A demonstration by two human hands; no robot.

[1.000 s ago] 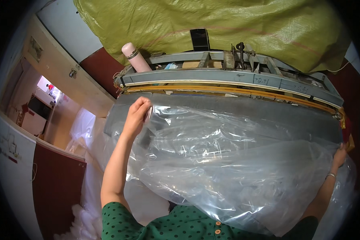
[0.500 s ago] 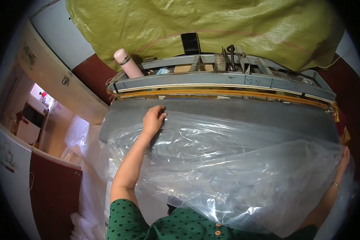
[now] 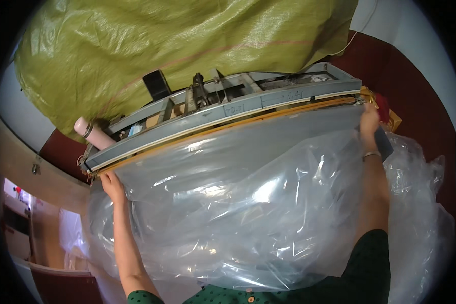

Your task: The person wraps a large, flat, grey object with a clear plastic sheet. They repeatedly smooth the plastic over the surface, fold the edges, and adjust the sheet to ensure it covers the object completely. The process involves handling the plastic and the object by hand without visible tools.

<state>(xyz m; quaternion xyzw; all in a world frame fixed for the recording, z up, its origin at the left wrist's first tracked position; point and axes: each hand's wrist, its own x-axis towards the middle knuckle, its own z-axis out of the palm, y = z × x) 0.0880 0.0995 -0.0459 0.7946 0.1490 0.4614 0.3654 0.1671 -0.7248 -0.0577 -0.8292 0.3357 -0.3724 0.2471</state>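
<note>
A wide sheet of clear plastic film (image 3: 223, 213) is spread over a dark grey tabletop and hangs toward my body. My left hand (image 3: 113, 186) pinches its far left corner, close to the left end of an orange strip (image 3: 197, 139). At the far right, my right hand (image 3: 370, 120) is closed on the film's other corner, beside the strip's right end. The film's far edge runs between both hands, along a long grey metal frame (image 3: 207, 121). My fingertips are partly hidden by the backs of my hands.
A pink flask (image 3: 93, 133) leans at the frame's left end. A black phone-like slab (image 3: 156, 85) rests against a yellow-green woven sheet (image 3: 187, 40) behind. More crumpled film (image 3: 415, 202) hangs at the right. An open door (image 3: 40, 162) stands on the left.
My left hand has moved left to the film's corner, and my right hand has gone farther away toward the frame. The film now covers more of the dark tabletop. The view has turned.
</note>
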